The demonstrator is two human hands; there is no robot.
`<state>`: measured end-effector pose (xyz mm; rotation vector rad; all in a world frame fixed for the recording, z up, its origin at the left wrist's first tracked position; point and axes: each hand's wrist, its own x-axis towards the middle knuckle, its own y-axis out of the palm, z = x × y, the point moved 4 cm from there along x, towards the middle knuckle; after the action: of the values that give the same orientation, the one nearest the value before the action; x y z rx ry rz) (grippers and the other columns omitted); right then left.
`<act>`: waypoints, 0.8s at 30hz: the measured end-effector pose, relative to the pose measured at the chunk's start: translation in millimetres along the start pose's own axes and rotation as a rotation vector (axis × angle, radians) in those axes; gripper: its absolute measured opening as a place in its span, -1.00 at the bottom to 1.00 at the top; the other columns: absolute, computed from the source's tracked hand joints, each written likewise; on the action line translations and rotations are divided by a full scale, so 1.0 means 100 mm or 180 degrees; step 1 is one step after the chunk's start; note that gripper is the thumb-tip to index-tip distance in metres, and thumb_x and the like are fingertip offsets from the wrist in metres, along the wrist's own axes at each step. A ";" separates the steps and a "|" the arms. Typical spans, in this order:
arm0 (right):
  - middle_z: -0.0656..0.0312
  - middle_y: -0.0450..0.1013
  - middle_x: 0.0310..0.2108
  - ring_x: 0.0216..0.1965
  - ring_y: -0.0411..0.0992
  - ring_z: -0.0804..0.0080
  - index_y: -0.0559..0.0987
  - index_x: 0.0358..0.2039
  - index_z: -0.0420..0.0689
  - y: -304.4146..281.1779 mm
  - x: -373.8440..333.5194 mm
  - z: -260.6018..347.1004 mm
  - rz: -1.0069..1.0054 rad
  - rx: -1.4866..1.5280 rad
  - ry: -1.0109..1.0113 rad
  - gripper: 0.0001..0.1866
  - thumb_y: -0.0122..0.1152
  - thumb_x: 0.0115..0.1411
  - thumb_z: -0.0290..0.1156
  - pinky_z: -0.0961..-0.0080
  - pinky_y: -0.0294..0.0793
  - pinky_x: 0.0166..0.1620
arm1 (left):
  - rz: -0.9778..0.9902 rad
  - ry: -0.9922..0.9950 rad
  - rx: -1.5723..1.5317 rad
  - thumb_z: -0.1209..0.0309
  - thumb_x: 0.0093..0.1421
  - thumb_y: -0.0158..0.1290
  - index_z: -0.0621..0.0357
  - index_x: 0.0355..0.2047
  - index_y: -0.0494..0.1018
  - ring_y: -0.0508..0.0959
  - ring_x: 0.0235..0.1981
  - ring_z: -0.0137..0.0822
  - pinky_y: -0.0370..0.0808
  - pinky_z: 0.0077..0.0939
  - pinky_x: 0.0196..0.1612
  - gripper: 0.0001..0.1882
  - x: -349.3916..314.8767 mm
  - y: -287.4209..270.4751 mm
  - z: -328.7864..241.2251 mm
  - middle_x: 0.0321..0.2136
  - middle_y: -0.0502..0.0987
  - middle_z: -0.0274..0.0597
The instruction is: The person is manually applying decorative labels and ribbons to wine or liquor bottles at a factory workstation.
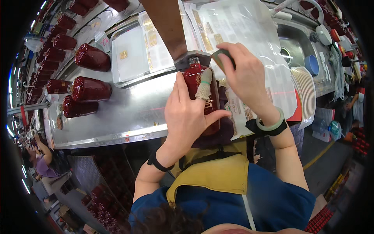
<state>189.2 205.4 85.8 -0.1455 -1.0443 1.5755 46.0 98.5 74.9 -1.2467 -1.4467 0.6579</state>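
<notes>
Red bottle (202, 97), gripped within left fingers (182, 91)

Glossy dark-red glass bottle (202, 97) on a smooth brushed-metal table (128, 109), beside shiny clear plastic sheets (241, 27)

Blue shirt, yellow apron — jade bangle (271, 124).

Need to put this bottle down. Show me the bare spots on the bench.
Bare steel lies between the lying red bottles, the white tray and the left hand gripping the held bottle. Crowded: label sheets under the right hand, stacked plates, sink.
</notes>
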 end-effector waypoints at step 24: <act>0.38 0.59 -0.31 -0.30 0.48 0.39 0.68 -0.26 0.01 0.00 0.04 0.32 -0.0028 0.0051 -0.2186 -0.78 0.37 0.02 -0.43 0.41 0.45 -0.17 | 0.0274 -0.2374 -0.4489 -0.42 0.40 -0.55 0.38 0.44 0.11 0.31 0.39 -0.18 0.13 -0.19 0.46 0.07 -0.55 0.32 0.48 0.37 0.31 0.05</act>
<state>168.8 191.6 106.1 0.4425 -1.5482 1.6618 5.6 68.3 13.0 -2.2396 -2.6757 0.0148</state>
